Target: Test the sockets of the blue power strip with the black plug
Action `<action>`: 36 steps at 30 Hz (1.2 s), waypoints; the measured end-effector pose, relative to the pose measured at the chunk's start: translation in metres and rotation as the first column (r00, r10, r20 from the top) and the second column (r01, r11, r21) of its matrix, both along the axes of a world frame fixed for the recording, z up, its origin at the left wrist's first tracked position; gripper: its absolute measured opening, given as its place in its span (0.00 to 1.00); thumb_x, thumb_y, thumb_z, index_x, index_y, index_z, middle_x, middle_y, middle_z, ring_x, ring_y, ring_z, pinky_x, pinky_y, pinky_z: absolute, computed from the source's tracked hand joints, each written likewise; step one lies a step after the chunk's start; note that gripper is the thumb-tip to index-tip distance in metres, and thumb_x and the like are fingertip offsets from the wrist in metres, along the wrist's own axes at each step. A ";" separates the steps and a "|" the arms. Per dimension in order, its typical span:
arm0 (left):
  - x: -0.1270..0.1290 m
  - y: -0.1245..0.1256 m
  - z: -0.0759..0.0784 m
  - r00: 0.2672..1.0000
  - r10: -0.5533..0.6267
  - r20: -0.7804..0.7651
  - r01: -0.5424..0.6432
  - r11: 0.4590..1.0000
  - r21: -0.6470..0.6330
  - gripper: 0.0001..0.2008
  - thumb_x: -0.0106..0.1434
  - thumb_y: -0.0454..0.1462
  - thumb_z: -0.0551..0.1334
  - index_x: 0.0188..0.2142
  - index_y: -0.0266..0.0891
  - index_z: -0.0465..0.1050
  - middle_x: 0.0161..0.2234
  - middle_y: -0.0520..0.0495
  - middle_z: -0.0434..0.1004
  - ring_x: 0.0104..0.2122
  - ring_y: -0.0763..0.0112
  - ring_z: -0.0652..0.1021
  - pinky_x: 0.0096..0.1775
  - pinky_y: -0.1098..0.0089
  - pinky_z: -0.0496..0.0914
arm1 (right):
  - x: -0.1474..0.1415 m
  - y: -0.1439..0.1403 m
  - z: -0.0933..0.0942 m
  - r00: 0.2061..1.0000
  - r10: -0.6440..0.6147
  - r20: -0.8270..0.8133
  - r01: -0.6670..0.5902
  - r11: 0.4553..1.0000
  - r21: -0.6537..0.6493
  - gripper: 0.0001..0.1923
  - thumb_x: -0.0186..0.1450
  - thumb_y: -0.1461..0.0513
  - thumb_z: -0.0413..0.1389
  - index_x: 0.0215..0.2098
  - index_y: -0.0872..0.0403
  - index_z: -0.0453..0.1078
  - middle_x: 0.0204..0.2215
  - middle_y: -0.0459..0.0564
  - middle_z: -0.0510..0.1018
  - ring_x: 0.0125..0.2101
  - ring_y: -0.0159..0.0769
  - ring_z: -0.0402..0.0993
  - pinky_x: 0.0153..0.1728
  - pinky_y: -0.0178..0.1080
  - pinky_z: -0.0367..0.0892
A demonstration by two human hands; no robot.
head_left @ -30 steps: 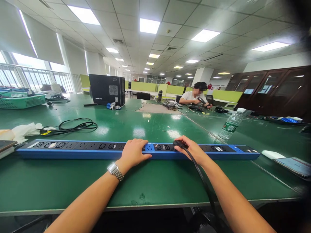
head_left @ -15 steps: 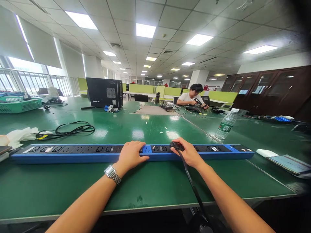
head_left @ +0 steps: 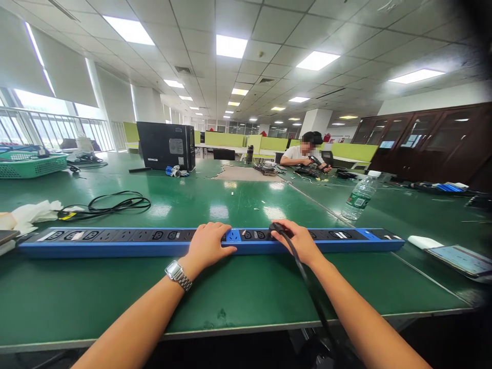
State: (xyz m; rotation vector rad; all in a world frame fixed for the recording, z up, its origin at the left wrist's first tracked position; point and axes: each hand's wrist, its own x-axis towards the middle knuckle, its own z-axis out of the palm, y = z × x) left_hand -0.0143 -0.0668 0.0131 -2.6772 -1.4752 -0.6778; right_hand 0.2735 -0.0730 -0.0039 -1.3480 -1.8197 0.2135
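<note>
A long blue power strip (head_left: 126, 251) with black socket panels lies across the table in front of me. My left hand (head_left: 208, 245) is laid over its middle, fingers across the top and thumb along the near side, gripping it beside a blue socket (head_left: 232, 236). To the right of that, my right hand (head_left: 299, 241) pinches a black plug (head_left: 275, 228) at the strip's sockets. Whether its pins are seated cannot be made out. A thick black cable (head_left: 309, 287) runs from the plug down over the near table edge.
The green table (head_left: 126, 297) carries a coiled black cable (head_left: 115, 205), a green basket (head_left: 38, 166), a black computer case (head_left: 165, 146), a water bottle (head_left: 359, 197) and a phone (head_left: 461, 260). Across the table, another person (head_left: 298, 156) handles a dark tool.
My right hand and the plug stay at nearly the same spot. The cable has swung slightly to the right. My left hand has not moved on the power strip.
</note>
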 end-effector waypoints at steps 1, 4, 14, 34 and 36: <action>0.000 0.000 0.000 1.000 0.001 -0.001 -0.001 1.000 0.001 0.23 0.57 0.48 0.67 0.51 0.45 0.71 0.48 0.46 0.78 0.48 0.55 0.75 0.51 0.57 0.66 | 0.001 -0.001 0.002 1.000 0.007 0.009 -0.007 1.000 -0.003 0.21 0.62 0.48 0.56 0.47 0.51 0.73 0.38 0.52 0.79 0.38 0.42 0.75 0.42 0.43 0.69; 0.000 -0.001 0.000 1.000 -0.001 -0.006 0.001 1.000 0.002 0.23 0.57 0.48 0.67 0.50 0.46 0.71 0.48 0.46 0.77 0.48 0.56 0.75 0.51 0.58 0.66 | 0.003 -0.003 0.006 0.998 0.043 0.040 -0.042 0.999 -0.022 0.21 0.63 0.49 0.55 0.49 0.51 0.72 0.40 0.52 0.80 0.40 0.42 0.76 0.45 0.44 0.69; -0.001 0.000 0.001 1.000 -0.023 -0.019 0.023 1.000 0.003 0.23 0.58 0.47 0.66 0.51 0.44 0.71 0.50 0.46 0.77 0.49 0.55 0.74 0.51 0.56 0.66 | -0.006 -0.010 0.002 0.981 -0.025 0.192 0.012 0.998 0.068 0.18 0.64 0.51 0.52 0.48 0.50 0.71 0.37 0.52 0.79 0.37 0.41 0.75 0.42 0.42 0.70; -0.002 0.001 0.000 0.999 -0.038 -0.012 0.038 0.999 0.007 0.22 0.58 0.46 0.66 0.51 0.43 0.71 0.50 0.45 0.77 0.49 0.55 0.74 0.52 0.55 0.66 | -0.005 -0.009 -0.010 0.961 -0.187 0.202 0.159 0.976 0.148 0.21 0.61 0.51 0.56 0.48 0.53 0.71 0.41 0.55 0.79 0.43 0.46 0.74 0.47 0.47 0.67; -0.002 0.000 0.000 0.999 -0.039 -0.013 0.039 0.999 0.007 0.22 0.58 0.46 0.66 0.51 0.44 0.71 0.50 0.45 0.77 0.49 0.55 0.74 0.52 0.56 0.66 | -0.005 -0.007 -0.012 0.953 -0.213 0.216 0.183 0.971 0.151 0.20 0.60 0.50 0.56 0.45 0.53 0.72 0.41 0.55 0.80 0.45 0.49 0.73 0.47 0.48 0.67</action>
